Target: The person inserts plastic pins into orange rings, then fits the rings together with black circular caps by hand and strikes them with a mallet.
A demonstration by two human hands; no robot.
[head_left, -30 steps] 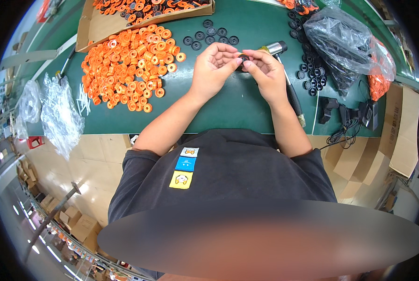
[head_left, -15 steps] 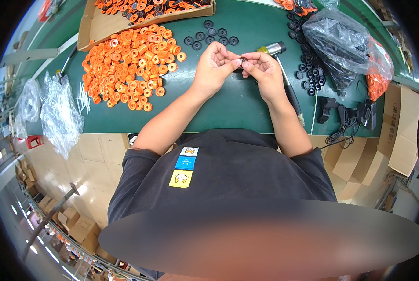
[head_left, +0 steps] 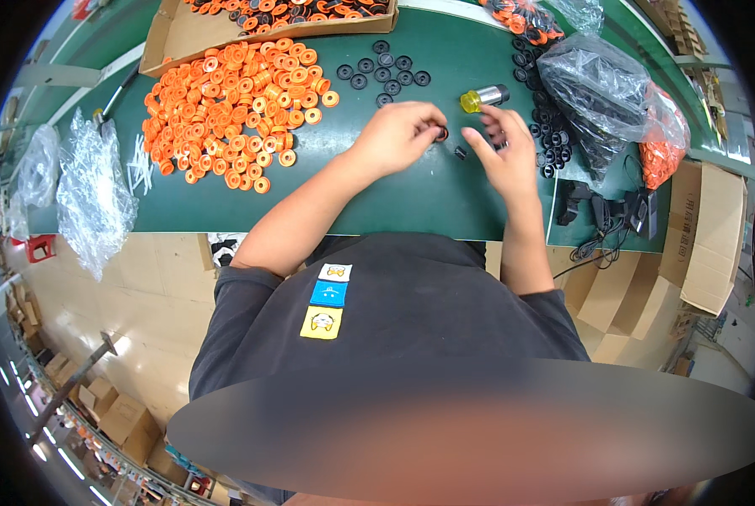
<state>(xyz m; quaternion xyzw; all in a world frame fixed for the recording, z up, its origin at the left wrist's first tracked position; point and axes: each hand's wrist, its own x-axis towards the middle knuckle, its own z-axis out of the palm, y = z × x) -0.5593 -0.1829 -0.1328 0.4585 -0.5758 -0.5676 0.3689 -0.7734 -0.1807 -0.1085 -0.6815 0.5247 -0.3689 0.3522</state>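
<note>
A: In the head view, what is the left hand point(head_left: 398, 135) doing?

B: It pinches a small round part point(head_left: 442, 133), dark with a reddish tint, between thumb and fingertips, above the green table point(head_left: 394, 202).

A: And the right hand point(head_left: 510, 156)?

B: Its thumb stands apart from the curled fingers. A hammer point(head_left: 484, 98) with a yellow end shows just beyond those fingers, but I cannot tell whether they grip its handle.

A: Anything between the two hands?

B: A small black piece point(head_left: 461, 153), near the right thumb.

A: What is around them?

B: Past the left hand is a loose group of black wheels point(head_left: 386, 60). Further left is a big heap of orange rings point(head_left: 247, 105), just in front of a cardboard tray point(head_left: 171, 34) of orange and black pieces.

A: On the right side?

B: Black caps point(head_left: 549, 139) lie near the right hand, beside a clear bag point(head_left: 592, 93) with dark contents.
</note>
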